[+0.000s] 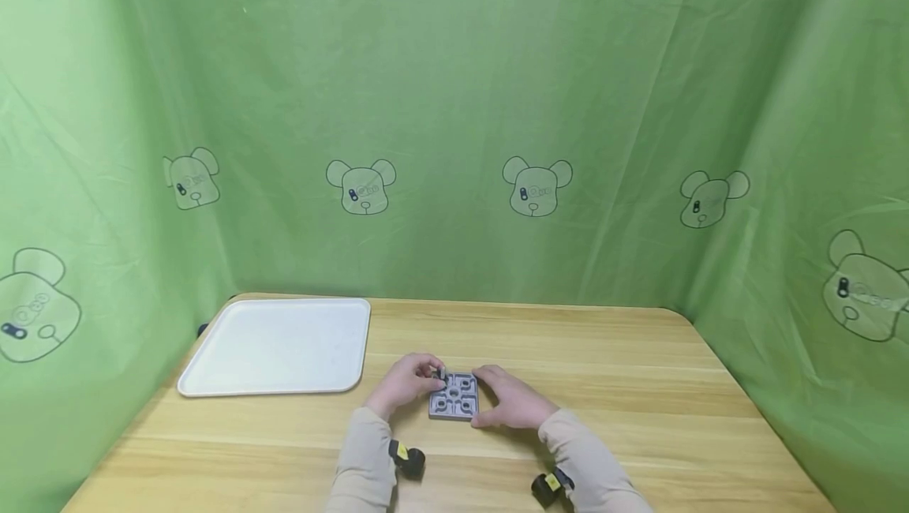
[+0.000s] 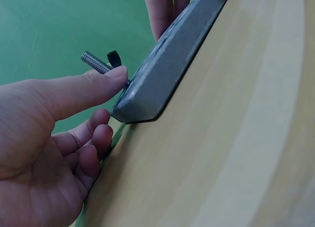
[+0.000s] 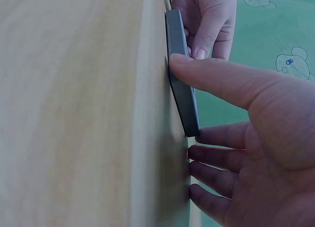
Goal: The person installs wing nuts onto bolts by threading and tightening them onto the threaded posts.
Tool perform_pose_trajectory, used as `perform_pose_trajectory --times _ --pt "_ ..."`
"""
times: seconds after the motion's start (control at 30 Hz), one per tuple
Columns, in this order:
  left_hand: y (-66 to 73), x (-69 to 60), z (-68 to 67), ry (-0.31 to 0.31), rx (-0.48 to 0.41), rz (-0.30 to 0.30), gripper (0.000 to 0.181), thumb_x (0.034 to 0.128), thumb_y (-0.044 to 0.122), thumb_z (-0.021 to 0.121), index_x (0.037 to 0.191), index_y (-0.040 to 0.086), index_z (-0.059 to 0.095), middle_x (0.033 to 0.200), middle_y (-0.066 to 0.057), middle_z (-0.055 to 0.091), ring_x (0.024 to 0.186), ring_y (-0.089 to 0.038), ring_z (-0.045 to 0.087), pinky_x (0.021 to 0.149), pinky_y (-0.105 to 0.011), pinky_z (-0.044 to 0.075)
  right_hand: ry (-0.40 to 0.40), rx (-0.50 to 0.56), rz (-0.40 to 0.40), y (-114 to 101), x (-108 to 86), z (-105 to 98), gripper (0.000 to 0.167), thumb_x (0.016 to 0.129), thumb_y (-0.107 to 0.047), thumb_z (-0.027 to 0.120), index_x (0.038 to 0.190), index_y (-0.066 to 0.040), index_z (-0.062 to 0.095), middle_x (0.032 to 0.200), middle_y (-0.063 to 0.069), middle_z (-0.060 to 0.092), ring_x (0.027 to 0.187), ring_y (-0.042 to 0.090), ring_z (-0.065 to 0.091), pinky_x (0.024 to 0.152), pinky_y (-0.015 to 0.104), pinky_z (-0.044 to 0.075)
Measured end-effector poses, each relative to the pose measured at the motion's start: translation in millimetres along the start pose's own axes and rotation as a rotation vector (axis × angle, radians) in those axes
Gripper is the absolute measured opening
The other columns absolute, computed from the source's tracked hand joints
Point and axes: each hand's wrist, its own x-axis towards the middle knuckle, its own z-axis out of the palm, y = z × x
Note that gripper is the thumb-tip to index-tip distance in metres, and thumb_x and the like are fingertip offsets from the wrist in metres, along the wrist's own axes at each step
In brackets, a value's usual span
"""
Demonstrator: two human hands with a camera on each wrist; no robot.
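Note:
A square grey metal plate (image 1: pixel 454 417) with a grooved top and several round holes lies on the table between both hands. At its far left corner, my left hand (image 1: pixel 406 383) pinches a small threaded bolt (image 2: pixel 95 61) between thumb and forefinger. A black tab (image 2: pixel 114 58) sticks up beside the threads; the bolt's lower end is hidden by the thumb. My right hand (image 1: pixel 517 398) holds the plate from the right. In the right wrist view its thumb presses the plate's side (image 3: pixel 183 94), and the forefinger touches the corner.
A white tray (image 1: pixel 284 347) lies at the back left of the wooden table (image 1: pixel 639 387). Green curtains (image 1: pixel 454 245) with bear drawings hang behind and on both sides. Each wrist wears a black camera, one on the left (image 1: pixel 409 462) and one on the right (image 1: pixel 547 488).

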Motion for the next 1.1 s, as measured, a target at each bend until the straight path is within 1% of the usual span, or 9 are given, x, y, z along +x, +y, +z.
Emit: perform_pose_trajectory --times 0.2,0.27,0.43,0.5,0.57,0.77,0.9,1.1 --pt "-0.6 0.4 0.5 0.001 0.006 0.009 0.022 0.0815 0.011 0.073 0.103 0.008 0.070 0.084 -0.004 0.057 0.078 -0.016 0.050 0.071 -0.029 0.041 -0.001 -0.002 -0.005 -0.2 0.1 -0.2 0.095 0.070 -0.039 0.082 0.145 0.001 0.038 0.148 0.023 0.041 0.134 0.043 0.043 0.109 0.061 0.034" --pt "-1.1 0.1 0.2 0.004 -0.005 0.002 0.022 0.0816 0.012 0.073 0.103 0.008 0.069 0.085 -0.004 0.057 0.078 -0.016 0.050 0.071 -0.029 0.041 -0.001 -0.002 -0.006 0.0 0.3 -0.1 0.095 0.071 -0.039 0.082 0.145 0.001 0.038 0.148 0.023 0.041 0.134 0.044 0.043 0.109 0.061 0.034" --pt "-2.9 -0.9 -2.2 0.012 -0.082 -0.035 0.025 0.0814 0.011 0.074 0.104 0.007 0.064 0.087 -0.004 0.056 0.077 -0.015 0.050 0.069 -0.026 0.043 0.000 0.003 -0.010 0.5 0.6 -0.2 0.095 0.071 -0.038 0.082 0.145 0.002 0.039 0.148 0.024 0.042 0.133 0.043 0.044 0.109 0.061 0.034" --pt "-3.8 -1.3 -3.3 0.015 -0.112 -0.046 0.026 0.0806 0.010 0.074 0.103 0.005 0.061 0.087 -0.004 0.056 0.077 -0.015 0.050 0.068 -0.025 0.044 0.001 0.005 -0.010 0.9 0.7 0.2 0.095 0.070 -0.038 0.082 0.144 0.002 0.039 0.147 0.023 0.042 0.133 0.043 0.044 0.109 0.060 0.034" --pt "-4.1 -2.0 -4.3 0.018 -0.123 -0.053 0.026 0.0799 0.009 0.074 0.100 0.003 0.059 0.087 -0.003 0.055 0.077 -0.015 0.049 0.067 -0.025 0.043 0.003 0.006 -0.008 1.3 0.9 0.7 0.095 0.070 -0.039 0.082 0.144 0.002 0.039 0.148 0.023 0.042 0.133 0.043 0.044 0.109 0.060 0.034" --pt "-4.9 -1.9 -5.6 0.018 -0.103 -0.036 0.021 0.0795 0.009 0.074 0.094 0.003 0.061 0.086 -0.003 0.057 0.078 -0.015 0.050 0.071 -0.027 0.043 0.000 0.011 -0.004 1.8 0.8 1.1 0.095 0.070 -0.039 0.082 0.145 0.001 0.038 0.149 0.023 0.041 0.134 0.043 0.043 0.110 0.061 0.033" --pt "-6.1 -0.8 -5.1 0.009 -0.100 -0.031 0.020 0.0795 0.008 0.074 0.096 0.004 0.064 0.087 -0.003 0.058 0.079 -0.015 0.050 0.072 -0.028 0.042 -0.002 0.013 -0.002 1.5 0.7 0.8 0.095 0.070 -0.039 0.082 0.145 0.001 0.038 0.149 0.023 0.041 0.135 0.043 0.042 0.110 0.061 0.033" --pt "-4.1 -0.5 -4.6 0.006 -0.068 -0.019 0.020 0.0801 0.008 0.073 0.099 0.006 0.066 0.088 -0.004 0.058 0.079 -0.015 0.051 0.073 -0.028 0.042 -0.003 0.019 0.002 1.6 0.4 0.5 0.095 0.070 -0.039 0.082 0.145 0.001 0.038 0.149 0.023 0.040 0.135 0.044 0.042 0.110 0.061 0.032"
